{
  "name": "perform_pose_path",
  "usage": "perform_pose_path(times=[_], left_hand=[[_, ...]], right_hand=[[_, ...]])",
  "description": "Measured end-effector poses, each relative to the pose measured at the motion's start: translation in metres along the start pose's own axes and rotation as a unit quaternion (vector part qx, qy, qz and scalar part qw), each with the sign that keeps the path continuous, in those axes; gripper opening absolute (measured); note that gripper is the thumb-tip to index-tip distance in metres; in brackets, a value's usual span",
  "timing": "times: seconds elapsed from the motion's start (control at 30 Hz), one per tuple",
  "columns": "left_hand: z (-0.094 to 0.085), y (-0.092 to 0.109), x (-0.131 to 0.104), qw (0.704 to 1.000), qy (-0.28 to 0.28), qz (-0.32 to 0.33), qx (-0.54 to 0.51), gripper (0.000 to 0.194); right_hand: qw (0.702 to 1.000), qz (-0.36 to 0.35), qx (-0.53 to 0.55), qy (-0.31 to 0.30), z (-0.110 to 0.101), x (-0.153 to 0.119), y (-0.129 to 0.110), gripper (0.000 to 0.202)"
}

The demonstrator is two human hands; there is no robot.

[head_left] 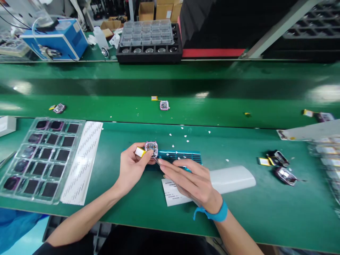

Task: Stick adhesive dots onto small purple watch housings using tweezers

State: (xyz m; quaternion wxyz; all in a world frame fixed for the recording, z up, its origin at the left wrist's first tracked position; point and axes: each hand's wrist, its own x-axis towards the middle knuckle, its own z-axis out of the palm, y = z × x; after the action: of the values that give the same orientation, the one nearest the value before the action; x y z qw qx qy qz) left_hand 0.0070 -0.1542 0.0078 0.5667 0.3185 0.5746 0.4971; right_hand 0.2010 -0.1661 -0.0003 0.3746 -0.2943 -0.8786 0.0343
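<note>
We see the left hand [131,166] closed around a small square pink-rimmed part [151,148], held just above the green table [111,212], with a yellow-edged battery [140,152] pinched beside it in the same fingers. The right hand [190,180] grips thin tweezers [156,161] — their tip touches the lower edge of the part. A blue strap [216,214] circles the right wrist. Just behind the hands lies a teal sheet [183,156], and under the right hand sits a white paper strip [228,180].

To the left a clear tray [39,159] holds dark squares in rows, with a white printed sheet [82,159] touching its right side. On the green belt [186,95] beyond lies another pink part [164,105] — well apart from the hands. At the right, several loose parts [281,166] rest on the table. A blue machine [57,40] and a black tray [150,42] stand at the far edge.
</note>
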Motion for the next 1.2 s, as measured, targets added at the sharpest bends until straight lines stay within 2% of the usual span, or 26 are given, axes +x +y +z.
perform_pose_path(times=[0.3, 0.37, 0.43, 0.47, 0.5, 0.57, 0.67, 0.77, 0.9, 0.97, 1.03, 1.1, 1.2], left_hand=[[-0.004, -0.004, 0.0, 0.999, -0.034, 0.019, 0.025, 0.038], [-0.007, -0.003, 0.011, 0.996, -0.049, 0.04, 0.06, 0.044], [-0.016, 0.004, 0.037, 0.984, -0.044, 0.093, 0.145, 0.048], [-0.022, 0.01, 0.054, 0.968, -0.031, 0.132, 0.21, 0.049], [-0.029, 0.017, 0.074, 0.938, 0.007, 0.178, 0.299, 0.046], [-0.044, 0.033, 0.112, 0.823, 0.123, 0.236, 0.501, 0.037], [-0.056, 0.052, 0.153, 0.777, 0.141, 0.243, 0.564, 0.031], [-0.04, 0.053, 0.17, 0.75, 0.092, 0.284, 0.59, 0.035], [0.014, 0.045, 0.187, 0.719, -0.046, 0.322, 0.614, 0.038], [0.041, 0.049, 0.191, 0.711, -0.097, 0.319, 0.619, 0.036], [0.06, 0.058, 0.185, 0.708, -0.137, 0.313, 0.619, 0.037], [0.068, 0.068, 0.172, 0.706, -0.174, 0.31, 0.613, 0.045], [0.065, 0.076, 0.159, 0.704, -0.198, 0.318, 0.604, 0.055]], right_hand=[[0.999, 0.002, 0.017, 0.039, -0.001, 0.001, 0.003, 0.039], [0.999, 0.005, 0.003, 0.051, -0.003, 0.001, 0.005, 0.043], [0.998, 0.007, -0.015, 0.055, -0.004, 0.001, 0.007, 0.042], [0.998, 0.006, -0.023, 0.056, -0.004, 0.001, 0.008, 0.04], [0.998, 0.004, -0.032, 0.058, -0.004, 0.002, 0.008, 0.036], [0.997, -0.001, -0.047, 0.065, -0.005, 0.003, 0.008, 0.029], [0.995, 0.0, -0.067, 0.07, -0.007, 0.006, 0.008, 0.021], [0.994, 0.004, -0.087, 0.065, -0.009, 0.006, 0.009, 0.016], [0.991, 0.01, -0.112, 0.072, -0.006, 0.003, 0.014, 0.024], [0.989, 0.018, -0.123, 0.079, -0.003, 0.001, 0.016, 0.027], [0.987, 0.031, -0.138, 0.078, 0.001, 0.0, 0.017, 0.03], [0.985, 0.045, -0.154, 0.06, 0.003, 0.001, 0.018, 0.031], [0.982, 0.078, -0.167, -0.028, 0.002, 0.006, 0.024, 0.028]])
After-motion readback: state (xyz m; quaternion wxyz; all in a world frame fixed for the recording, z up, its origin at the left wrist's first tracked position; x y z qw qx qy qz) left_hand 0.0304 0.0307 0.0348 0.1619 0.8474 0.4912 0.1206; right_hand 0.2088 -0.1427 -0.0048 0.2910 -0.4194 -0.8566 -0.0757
